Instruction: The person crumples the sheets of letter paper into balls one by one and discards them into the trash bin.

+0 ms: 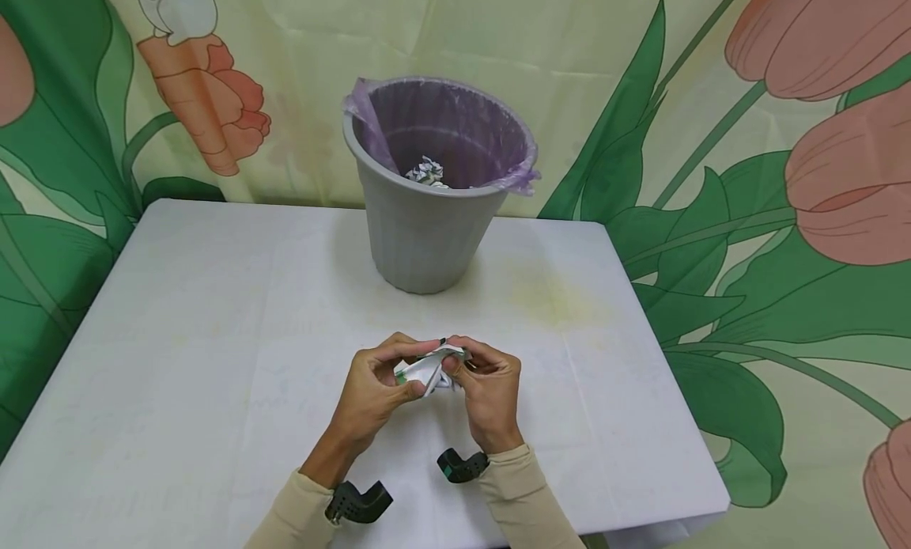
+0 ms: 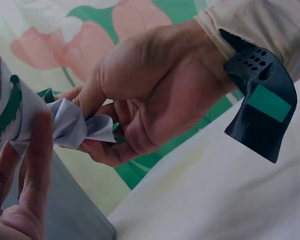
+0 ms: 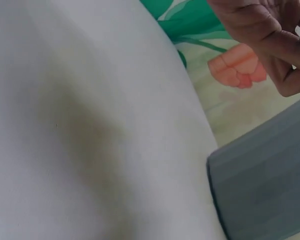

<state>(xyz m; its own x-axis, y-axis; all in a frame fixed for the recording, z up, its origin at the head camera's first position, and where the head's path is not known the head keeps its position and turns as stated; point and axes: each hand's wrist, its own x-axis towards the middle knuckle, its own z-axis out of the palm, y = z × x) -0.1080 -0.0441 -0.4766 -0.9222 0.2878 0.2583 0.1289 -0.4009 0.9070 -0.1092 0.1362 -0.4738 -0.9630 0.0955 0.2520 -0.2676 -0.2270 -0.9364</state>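
Observation:
Near the middle of the table's front half, both hands pinch one small, crinkled piece of white and green paper (image 1: pixel 427 370). My left hand (image 1: pixel 370 387) grips its left side between thumb and fingers. On the opposite side, my right hand (image 1: pixel 493 387) holds it with curled fingers and thumb. The left wrist view shows the paper (image 2: pixel 67 122) twisted and folded between the hands, with a green patch at one end. Only part of a hand (image 3: pixel 270 35) enters the right wrist view, at the top right; the paper is mostly out of that frame.
Behind the hands, a grey bin (image 1: pixel 430 240) with a purple liner (image 1: pixel 523 177) stands at the table's back edge. Crumpled paper (image 1: pixel 425 172) lies inside it. A white cloth covers the table (image 1: pixel 178 359); a flower-printed curtain (image 1: pixel 605 58) hangs behind.

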